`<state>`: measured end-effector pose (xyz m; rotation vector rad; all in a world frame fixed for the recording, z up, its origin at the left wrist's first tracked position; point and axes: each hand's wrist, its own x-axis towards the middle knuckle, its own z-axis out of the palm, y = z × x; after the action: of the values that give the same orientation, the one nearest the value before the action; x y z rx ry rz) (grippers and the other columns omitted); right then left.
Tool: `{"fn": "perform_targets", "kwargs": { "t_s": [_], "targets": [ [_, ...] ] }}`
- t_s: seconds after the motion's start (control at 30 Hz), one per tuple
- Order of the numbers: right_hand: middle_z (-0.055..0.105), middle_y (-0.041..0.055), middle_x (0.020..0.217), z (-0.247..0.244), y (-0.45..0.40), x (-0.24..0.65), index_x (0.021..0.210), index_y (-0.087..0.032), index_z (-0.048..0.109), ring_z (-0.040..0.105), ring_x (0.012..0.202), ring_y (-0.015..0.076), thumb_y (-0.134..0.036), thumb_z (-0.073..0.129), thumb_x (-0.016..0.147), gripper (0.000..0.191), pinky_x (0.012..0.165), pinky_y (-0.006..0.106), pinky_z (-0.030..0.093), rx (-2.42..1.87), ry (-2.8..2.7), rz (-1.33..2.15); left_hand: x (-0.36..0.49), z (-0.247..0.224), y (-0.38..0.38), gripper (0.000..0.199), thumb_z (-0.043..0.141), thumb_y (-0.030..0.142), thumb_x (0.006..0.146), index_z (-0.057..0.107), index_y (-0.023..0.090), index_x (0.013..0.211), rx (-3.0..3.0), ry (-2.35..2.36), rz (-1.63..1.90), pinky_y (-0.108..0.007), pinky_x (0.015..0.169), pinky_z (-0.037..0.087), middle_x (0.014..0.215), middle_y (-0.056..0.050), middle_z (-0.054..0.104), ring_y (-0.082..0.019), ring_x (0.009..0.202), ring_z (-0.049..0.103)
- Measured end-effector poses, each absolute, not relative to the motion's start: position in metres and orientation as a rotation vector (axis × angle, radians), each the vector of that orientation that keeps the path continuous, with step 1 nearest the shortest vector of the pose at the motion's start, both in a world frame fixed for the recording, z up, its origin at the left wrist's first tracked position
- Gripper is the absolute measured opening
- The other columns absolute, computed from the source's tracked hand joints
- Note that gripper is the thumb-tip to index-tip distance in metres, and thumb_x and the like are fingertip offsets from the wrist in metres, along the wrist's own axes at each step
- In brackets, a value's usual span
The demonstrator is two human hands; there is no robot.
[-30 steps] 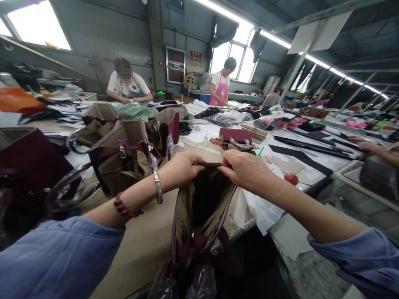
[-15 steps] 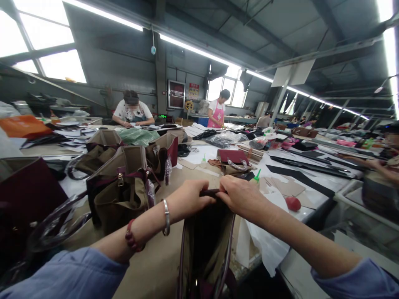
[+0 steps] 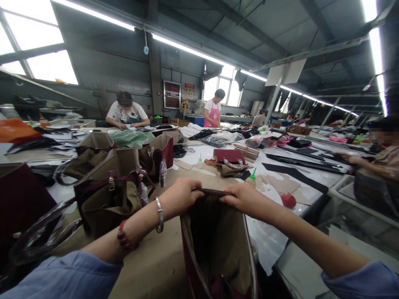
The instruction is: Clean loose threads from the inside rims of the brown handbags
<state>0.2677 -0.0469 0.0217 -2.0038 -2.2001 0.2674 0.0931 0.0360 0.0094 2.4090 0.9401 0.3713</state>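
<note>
A handbag (image 3: 222,245) with maroon sides and an olive-brown lining stands in front of me, its mouth facing up toward me. My left hand (image 3: 185,193) pinches the left part of its far rim, thumb inside the bag. My right hand (image 3: 240,195) grips the same rim farther right, so a stretch of edge shows between the hands. The bag's lower part runs out of the picture. Left of my left arm stands an olive and maroon bag (image 3: 109,199) with a zip pull on its front.
More bags crowd the left, among them a dark maroon one (image 3: 23,207) with plastic-wrapped handles. A small maroon bag (image 3: 230,161), a green-tipped bottle (image 3: 251,177) and a red ball-like object (image 3: 288,200) lie beyond my hands. Co-workers sit or stand farther off; one person (image 3: 383,153) is at right.
My hands have moved apart along the rim, and the bag's mouth is spread wider, showing more lining. The whole view has shifted slightly, with the surroundings now farther left.
</note>
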Motion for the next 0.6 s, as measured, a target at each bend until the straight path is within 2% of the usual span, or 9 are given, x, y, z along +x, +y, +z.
{"fn": "perform_targets", "kwargs": {
  "t_s": [0.2,0.37,0.6],
  "targets": [
    [0.057,-0.0006,0.06,0.0166,-0.0465,0.2716,0.067,-0.016,0.06,0.051,0.059,0.0132,-0.025,0.043,0.078,0.022,0.053,0.021,0.032,-1.916,-2.155,0.408,0.0898,0.0091,0.0398,0.018,0.046,0.028,0.072,0.057,0.016,0.064,2.383,0.916,0.342,-0.02,0.049,0.027,0.052,0.004,0.043,-0.01,0.053,0.04],
    [0.062,-0.0002,0.076,0.0139,-0.0405,0.271,0.087,-0.019,0.063,0.053,0.07,0.0144,-0.024,0.049,0.074,0.019,0.06,0.021,0.035,-1.807,-2.075,0.443,0.0918,0.0079,0.0359,0.018,0.045,0.027,0.071,0.058,0.015,0.064,2.36,0.95,0.384,-0.02,0.049,0.027,0.051,0.003,0.044,-0.009,0.053,0.04],
    [0.056,-0.0007,0.059,0.013,-0.0384,0.269,0.073,-0.016,0.063,0.048,0.056,0.0115,-0.023,0.045,0.076,0.019,0.05,0.02,0.031,-1.828,-2.141,0.347,0.0915,0.0068,0.0391,0.019,0.047,0.029,0.07,0.059,0.014,0.066,2.322,0.943,0.39,-0.02,0.05,0.028,0.053,0.003,0.044,-0.01,0.054,0.04]
  ]
}}
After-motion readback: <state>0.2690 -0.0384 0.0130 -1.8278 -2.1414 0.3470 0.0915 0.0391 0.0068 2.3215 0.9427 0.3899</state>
